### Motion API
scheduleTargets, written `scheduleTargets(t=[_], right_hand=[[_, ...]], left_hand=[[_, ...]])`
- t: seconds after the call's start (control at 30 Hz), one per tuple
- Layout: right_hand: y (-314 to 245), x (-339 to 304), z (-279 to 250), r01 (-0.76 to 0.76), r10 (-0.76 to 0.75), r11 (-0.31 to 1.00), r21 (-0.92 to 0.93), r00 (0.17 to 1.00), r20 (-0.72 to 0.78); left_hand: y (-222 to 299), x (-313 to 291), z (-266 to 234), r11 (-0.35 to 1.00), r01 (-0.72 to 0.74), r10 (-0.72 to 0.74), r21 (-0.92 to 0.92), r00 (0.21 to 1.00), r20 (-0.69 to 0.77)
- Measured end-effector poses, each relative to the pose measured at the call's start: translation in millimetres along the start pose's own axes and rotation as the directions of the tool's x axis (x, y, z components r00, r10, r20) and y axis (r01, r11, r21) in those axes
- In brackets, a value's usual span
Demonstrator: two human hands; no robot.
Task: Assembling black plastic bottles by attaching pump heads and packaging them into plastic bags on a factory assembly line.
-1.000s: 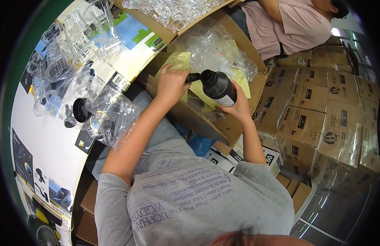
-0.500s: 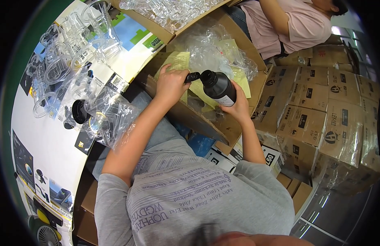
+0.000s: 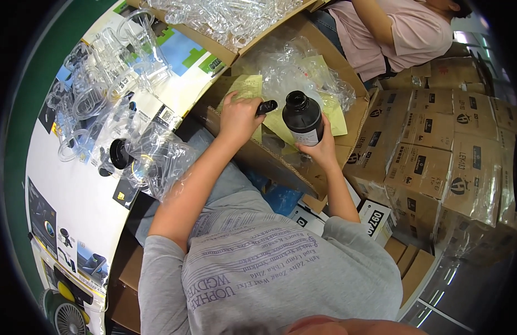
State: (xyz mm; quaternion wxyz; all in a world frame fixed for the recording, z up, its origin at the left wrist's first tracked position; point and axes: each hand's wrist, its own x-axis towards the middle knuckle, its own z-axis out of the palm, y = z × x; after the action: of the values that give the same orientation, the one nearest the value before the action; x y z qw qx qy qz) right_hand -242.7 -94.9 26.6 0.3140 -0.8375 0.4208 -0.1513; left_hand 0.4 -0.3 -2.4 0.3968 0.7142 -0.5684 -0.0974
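Note:
My right hand (image 3: 318, 146) is wrapped round a dark bottle (image 3: 303, 118) with a pale label. Its mouth has no cap on it, and the bottle stands nearly upright over an open carton. To the left, my left hand (image 3: 240, 118) grips a small black cylindrical piece (image 3: 267, 107) with its end sticking out toward the bottle; whether it is a cap or a tiny bottle I cannot tell. A gap separates the piece from the bottle's neck.
The open carton (image 3: 272, 163) holds crumpled clear plastic and yellow sheets. On the left table (image 3: 52, 190) lie clear plastic parts (image 3: 94, 95) and a bag with a black ring (image 3: 119, 153). Stacked cartons (image 3: 420, 151) stand right; a co-worker in pink (image 3: 420, 28) sits beyond.
The bottle has turned from leaning left toward the small black piece to nearly upright, and the gap between them has widened. Both hands keep their hold.

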Motion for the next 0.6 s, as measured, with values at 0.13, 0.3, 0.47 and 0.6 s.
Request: scheduleTargets(t=[0.13, 0.3, 0.47, 0.6], right_hand=[[2.1, -2.5, 7.8, -0.004, 0.017, 0.996, 0.088, 0.989, -0.144], [-19.6, 1.2, 9.1, -0.043, 0.165, 0.937, 0.347, 0.929, -0.332], [7.4, 10.0, 4.5, 0.028, 0.122, 0.963, 0.269, 0.842, -0.526], [13.3, 10.9, 5.3, 0.075, 0.159, 0.904, 0.421, 0.855, -0.494]], left_hand=[[10.0, 3.1, -3.5, 0.999, 0.044, -0.044, -0.024, 0.999, -0.002], [29.7, 4.2, -19.1, 0.999, -0.033, 0.032, -0.019, 0.997, -0.066], [81.0, -1.3, -54.3, 0.984, -0.103, 0.1, -0.145, 0.995, -0.023], [113.1, -19.9, -99.2, 0.958, -0.149, 0.151, -0.246, 0.988, -0.01]])
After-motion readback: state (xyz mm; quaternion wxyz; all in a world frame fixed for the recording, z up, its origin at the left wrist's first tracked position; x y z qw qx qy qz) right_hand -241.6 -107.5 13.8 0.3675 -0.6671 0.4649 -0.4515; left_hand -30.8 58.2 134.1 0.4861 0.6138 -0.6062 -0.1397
